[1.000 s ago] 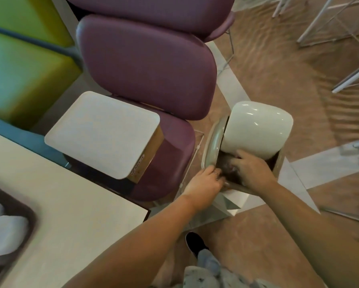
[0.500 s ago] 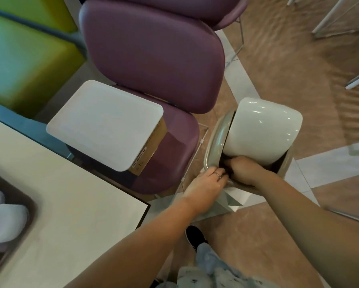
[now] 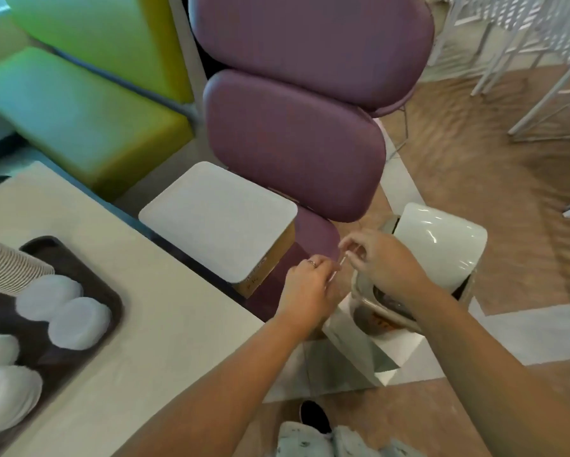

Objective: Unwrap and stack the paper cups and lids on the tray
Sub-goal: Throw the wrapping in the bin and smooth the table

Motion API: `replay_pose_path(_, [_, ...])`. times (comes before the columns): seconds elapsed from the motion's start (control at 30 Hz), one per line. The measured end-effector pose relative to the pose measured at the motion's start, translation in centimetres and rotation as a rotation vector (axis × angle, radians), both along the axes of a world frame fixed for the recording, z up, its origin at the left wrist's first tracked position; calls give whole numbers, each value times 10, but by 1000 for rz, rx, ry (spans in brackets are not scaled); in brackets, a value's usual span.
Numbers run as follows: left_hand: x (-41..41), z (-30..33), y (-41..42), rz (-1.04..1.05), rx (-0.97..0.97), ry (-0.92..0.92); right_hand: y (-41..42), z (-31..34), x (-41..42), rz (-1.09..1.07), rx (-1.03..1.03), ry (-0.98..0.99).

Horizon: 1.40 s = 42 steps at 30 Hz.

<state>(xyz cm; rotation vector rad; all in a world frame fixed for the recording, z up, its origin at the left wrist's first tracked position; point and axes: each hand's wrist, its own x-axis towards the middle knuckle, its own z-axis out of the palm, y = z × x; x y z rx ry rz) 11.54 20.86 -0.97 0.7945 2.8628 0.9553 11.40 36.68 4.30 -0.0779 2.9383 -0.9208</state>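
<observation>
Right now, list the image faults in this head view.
Head view: glare streaks on the glossy white bin lid; the white plastic lids on the dark brown tray are soft and smeared; wide-angle bending curves the frame edges; both hands look slightly blurred.

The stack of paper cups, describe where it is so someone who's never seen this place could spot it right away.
Start at the cream table at lower left and find the dark brown tray on it. The stack of paper cups lies on its side across the tray's far left edge. Unlike the smooth white lids beside it, it shows many thin ribbed rims.
</observation>
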Motion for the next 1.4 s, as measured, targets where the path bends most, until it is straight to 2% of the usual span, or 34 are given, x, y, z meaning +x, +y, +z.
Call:
replay_pose_path(0.13, [7, 22, -59, 256, -33, 98, -63, 11, -4, 134, -13, 135])
replay_pose_path(0.27, [28, 39, -122, 512, -99, 89, -131, 18, -2, 255, 1, 144])
replay_pose_path(0.43, [68, 48, -203, 708, -187, 124, -214, 22, 13, 444, 73, 101])
replay_pose_path(0.6, [121, 51, -271, 927, -252, 70, -290, 13, 45, 641, 62, 101])
replay_pose_path(0.83, [205, 42, -344, 1257, -369, -93, -369, -15, 107, 886, 127, 40])
replay_pose_path(1.03, [285, 14, -401, 1504, -330, -223, -402, -48, 156, 1014, 323, -112])
replay_pose_path(1.17, [325, 0, -434, 1673, -300, -348, -409, -72, 171, 1043, 427, -127])
replay_pose_path(1.33, [360, -8, -470, 1883, 10, -503, -403, -90, 169, 1057, 523, -73])
replay_pose_path(1.4, [367, -10, -481, 1878, 8, -509, -399, -93, 165, 1071, 506, -63])
